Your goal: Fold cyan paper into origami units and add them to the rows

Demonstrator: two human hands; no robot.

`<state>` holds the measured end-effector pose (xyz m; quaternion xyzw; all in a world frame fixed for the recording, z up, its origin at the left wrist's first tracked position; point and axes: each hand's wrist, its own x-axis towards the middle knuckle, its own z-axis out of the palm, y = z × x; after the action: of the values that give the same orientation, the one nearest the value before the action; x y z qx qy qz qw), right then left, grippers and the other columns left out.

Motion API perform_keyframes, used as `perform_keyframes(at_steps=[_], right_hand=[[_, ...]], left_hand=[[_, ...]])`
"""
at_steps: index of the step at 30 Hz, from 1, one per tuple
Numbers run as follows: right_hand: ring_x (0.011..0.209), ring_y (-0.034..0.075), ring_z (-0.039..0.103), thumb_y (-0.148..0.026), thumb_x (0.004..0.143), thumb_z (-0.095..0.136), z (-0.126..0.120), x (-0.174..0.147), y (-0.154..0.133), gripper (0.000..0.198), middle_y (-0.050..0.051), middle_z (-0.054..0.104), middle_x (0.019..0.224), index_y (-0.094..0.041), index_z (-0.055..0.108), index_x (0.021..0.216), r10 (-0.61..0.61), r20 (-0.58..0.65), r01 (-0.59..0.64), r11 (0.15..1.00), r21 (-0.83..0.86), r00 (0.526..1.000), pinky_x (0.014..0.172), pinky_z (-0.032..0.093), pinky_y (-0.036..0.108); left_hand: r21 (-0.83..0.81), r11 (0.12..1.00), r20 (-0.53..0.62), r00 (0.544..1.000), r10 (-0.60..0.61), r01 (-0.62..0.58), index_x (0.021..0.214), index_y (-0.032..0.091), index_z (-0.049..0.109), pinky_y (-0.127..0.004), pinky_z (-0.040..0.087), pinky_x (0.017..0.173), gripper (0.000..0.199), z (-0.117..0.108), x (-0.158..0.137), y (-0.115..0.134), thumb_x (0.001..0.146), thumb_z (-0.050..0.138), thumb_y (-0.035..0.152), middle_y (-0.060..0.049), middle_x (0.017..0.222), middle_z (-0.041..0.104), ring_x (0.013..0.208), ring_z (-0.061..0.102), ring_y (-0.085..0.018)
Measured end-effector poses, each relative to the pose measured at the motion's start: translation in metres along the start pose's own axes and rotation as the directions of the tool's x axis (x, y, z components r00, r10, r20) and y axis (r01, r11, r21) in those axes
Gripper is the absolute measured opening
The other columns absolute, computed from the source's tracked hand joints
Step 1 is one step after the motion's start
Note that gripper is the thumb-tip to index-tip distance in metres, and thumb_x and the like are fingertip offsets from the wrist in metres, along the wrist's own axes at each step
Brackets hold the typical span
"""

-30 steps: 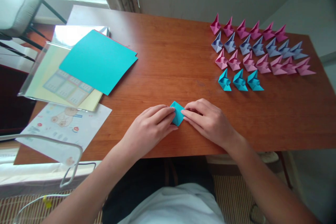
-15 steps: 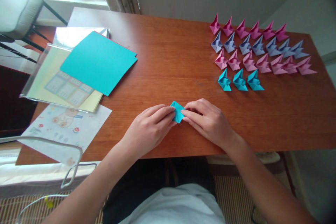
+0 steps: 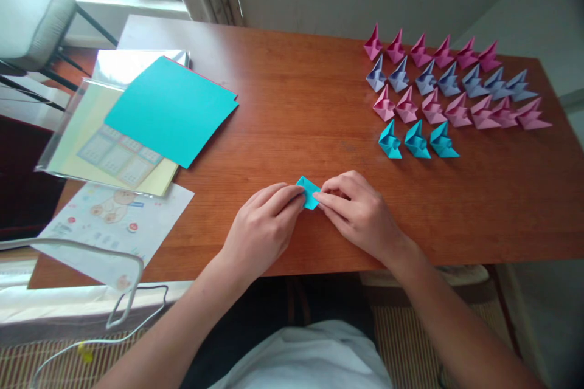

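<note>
Paper fold (image 3: 311, 192), turquoise, near the 6 o'clock edge of the table (image 3: 292, 121). Left hand (image 3: 269, 222) at its 9 o'clock, fingers closed on it; right hand (image 3: 358, 209) at 3 — narrow pinch on its corner. Three turquoise models (image 3: 416, 141) at 2 o'clock; pink row (image 3: 432, 109) beyond. Turquoise sheets (image 3: 173, 109) at 10 — atop a yellow paper pack (image 3: 79, 124).

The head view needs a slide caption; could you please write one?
Left hand and right hand hold a folded turquoise paper near four origami rows on a wooden table.
</note>
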<state>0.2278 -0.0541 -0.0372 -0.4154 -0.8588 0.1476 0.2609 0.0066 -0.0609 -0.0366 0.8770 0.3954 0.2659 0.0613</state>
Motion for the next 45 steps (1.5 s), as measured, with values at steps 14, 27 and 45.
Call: perform_keyframes(at_steps=[14,27,45], right_hand=[[0.085,0.016,0.064,-0.019,0.097,0.063,-0.013,0.029,-0.008,0.016,0.002,0.069,0.089,-0.021,0.076,0.087,0.308,0.19,-0.35,0.9,0.259,0.932,0.079,0.048,0.029],[0.078,0.015,0.063,-0.019,0.093,0.068,-0.006,0.034,-0.008,0.008,0.001,0.073,0.088,-0.021,0.076,0.095,0.395,0.156,-0.42,0.885,0.201,0.906,0.072,0.046,0.028],[0.076,0.016,0.062,-0.024,0.089,0.071,0.006,0.041,-0.015,0.007,0.0,0.071,0.079,-0.023,0.071,0.082,0.535,0.08,-0.541,0.834,0.112,0.841,0.069,0.043,0.029]], left_hand=[[-0.177,0.94,-0.02,0.954,-0.3,0.292,0.1,0.019,0.072,-0.026,0.056,0.084,0.01,-0.001,0.013,0.005,0.096,0.063,0.022,-0.004,0.109,0.077,0.095,0.073,-0.018],[-0.167,0.884,-0.018,0.895,-0.445,0.436,0.119,0.02,0.066,-0.026,0.056,0.083,0.025,0.0,0.014,0.011,0.095,0.061,0.017,-0.002,0.111,0.078,0.096,0.076,-0.017],[-0.157,0.845,-0.002,0.855,-0.519,0.512,0.114,0.022,0.068,-0.027,0.056,0.076,0.023,0.004,0.021,0.013,0.094,0.059,0.014,-0.002,0.107,0.08,0.092,0.076,-0.017]])
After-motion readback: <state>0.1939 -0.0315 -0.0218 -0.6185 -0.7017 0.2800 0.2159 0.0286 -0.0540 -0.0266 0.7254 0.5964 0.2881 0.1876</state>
